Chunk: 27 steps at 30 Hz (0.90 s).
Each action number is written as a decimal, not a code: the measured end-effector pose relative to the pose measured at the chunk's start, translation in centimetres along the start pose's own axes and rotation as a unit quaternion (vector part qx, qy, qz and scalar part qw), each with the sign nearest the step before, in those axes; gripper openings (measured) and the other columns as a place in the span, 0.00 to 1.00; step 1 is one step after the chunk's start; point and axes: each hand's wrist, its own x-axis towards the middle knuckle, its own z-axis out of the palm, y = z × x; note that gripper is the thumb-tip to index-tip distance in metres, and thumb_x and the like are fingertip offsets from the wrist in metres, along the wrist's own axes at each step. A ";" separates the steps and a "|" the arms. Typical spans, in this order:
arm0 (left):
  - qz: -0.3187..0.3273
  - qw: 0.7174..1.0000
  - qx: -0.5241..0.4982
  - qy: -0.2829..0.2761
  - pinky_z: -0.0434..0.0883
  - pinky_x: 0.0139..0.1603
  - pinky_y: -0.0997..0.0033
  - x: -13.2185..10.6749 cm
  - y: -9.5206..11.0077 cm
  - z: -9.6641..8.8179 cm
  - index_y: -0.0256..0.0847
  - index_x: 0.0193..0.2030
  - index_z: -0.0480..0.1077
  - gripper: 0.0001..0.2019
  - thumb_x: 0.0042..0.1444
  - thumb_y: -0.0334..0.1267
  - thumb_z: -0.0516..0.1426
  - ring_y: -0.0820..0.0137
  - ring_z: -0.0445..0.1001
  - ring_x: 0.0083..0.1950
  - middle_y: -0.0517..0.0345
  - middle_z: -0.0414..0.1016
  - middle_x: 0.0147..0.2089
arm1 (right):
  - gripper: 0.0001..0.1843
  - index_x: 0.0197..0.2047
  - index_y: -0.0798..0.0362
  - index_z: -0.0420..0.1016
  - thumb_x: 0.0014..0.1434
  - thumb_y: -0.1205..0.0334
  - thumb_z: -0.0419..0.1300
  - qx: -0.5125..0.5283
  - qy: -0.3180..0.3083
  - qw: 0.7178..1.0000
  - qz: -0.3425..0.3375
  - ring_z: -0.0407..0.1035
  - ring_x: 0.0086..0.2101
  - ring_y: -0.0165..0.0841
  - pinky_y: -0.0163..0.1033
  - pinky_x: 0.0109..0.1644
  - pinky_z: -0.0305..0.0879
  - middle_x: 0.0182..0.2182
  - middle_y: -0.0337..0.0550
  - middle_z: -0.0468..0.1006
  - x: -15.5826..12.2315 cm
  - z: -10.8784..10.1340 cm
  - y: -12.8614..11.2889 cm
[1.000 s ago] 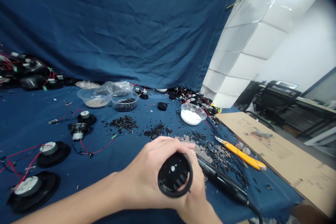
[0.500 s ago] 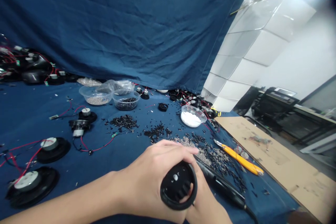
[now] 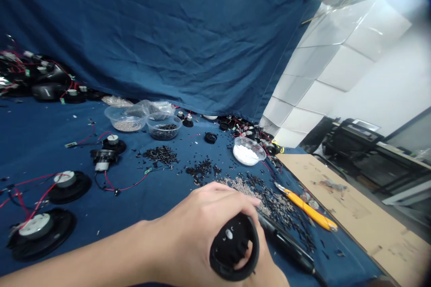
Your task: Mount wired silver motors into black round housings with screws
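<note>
My left hand is closed round a black round plastic housing, hollow, with a small light-coloured pin inside. Its open face is turned toward me. Behind and below it is my right hand, mostly hidden. Fingertip skin shows through the gap in the housing, so the right hand seems to grip it from the far side. Just right of the hands lies a black corded pen-shaped tool, its front end hidden behind them. Grey small parts and black screw-like bits are scattered beyond.
A yellow utility knife lies at right beside a cardboard sheet. Clear bowls hold white pellets, black bits and grey bits. Wired motors on black discs stand at left. A blue curtain hangs behind.
Both hands and the housing have shifted slightly right and down in view. The housing has tilted a little; the grip looks the same.
</note>
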 end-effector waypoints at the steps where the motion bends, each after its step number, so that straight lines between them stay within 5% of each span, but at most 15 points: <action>1: -0.003 1.000 -0.005 -0.001 0.65 0.60 0.75 0.0 0.0 0.0 0.38 0.44 0.67 0.13 0.51 0.35 0.59 0.69 0.73 0.57 0.56 0.78 0.45 | 0.15 0.55 0.52 0.69 0.69 0.54 0.58 0.000 0.000 1.000 0.000 0.68 0.47 0.40 0.48 0.48 0.71 0.52 0.49 0.69 0.0 -0.3 -0.1; 14: -0.018 0.999 -0.037 -0.028 0.65 0.61 0.73 0.3 0.1 -0.3 0.37 0.43 0.68 0.13 0.49 0.32 0.61 0.66 0.73 0.57 0.54 0.78 0.46 | 0.14 0.55 0.52 0.70 0.69 0.55 0.58 0.023 0.000 1.000 0.000 0.69 0.46 0.39 0.47 0.48 0.71 0.52 0.49 0.69 0.7 -1.7 -0.7; 18: -0.073 0.993 -0.092 0.019 0.72 0.53 0.71 0.0 0.4 0.3 0.39 0.48 0.65 0.24 0.44 0.32 0.66 0.65 0.77 0.49 0.54 0.77 0.48 | 0.15 0.55 0.53 0.69 0.69 0.55 0.58 0.041 0.017 0.999 0.003 0.68 0.46 0.39 0.48 0.49 0.71 0.52 0.49 0.69 1.3 -1.0 -0.8; 21: -0.199 0.961 -0.174 0.085 0.75 0.45 0.73 -0.8 0.4 0.4 0.43 0.52 0.64 0.33 0.38 0.34 0.72 0.66 0.78 0.44 0.56 0.77 0.47 | 0.17 0.54 0.54 0.70 0.69 0.52 0.57 0.062 0.035 0.997 0.005 0.69 0.46 0.40 0.49 0.50 0.69 0.50 0.49 0.71 1.9 -0.2 -1.5; 23: -0.270 0.932 -0.211 0.116 0.75 0.43 0.74 -1.5 0.2 -0.3 0.42 0.49 0.68 0.30 0.37 0.37 0.72 0.65 0.78 0.43 0.57 0.78 0.43 | 0.19 0.53 0.54 0.71 0.68 0.49 0.56 0.079 0.046 0.996 0.003 0.69 0.46 0.41 0.49 0.51 0.68 0.47 0.49 0.73 2.4 -0.2 -1.9; 27: -0.307 0.846 -0.383 0.206 0.77 0.40 0.75 -2.7 0.0 -4.1 0.40 0.50 0.73 0.28 0.43 0.49 0.70 0.67 0.78 0.39 0.56 0.78 0.40 | 0.18 0.48 0.52 0.75 0.68 0.47 0.54 0.146 0.064 0.985 0.066 0.70 0.45 0.40 0.45 0.49 0.66 0.44 0.46 0.76 3.3 -2.7 -1.1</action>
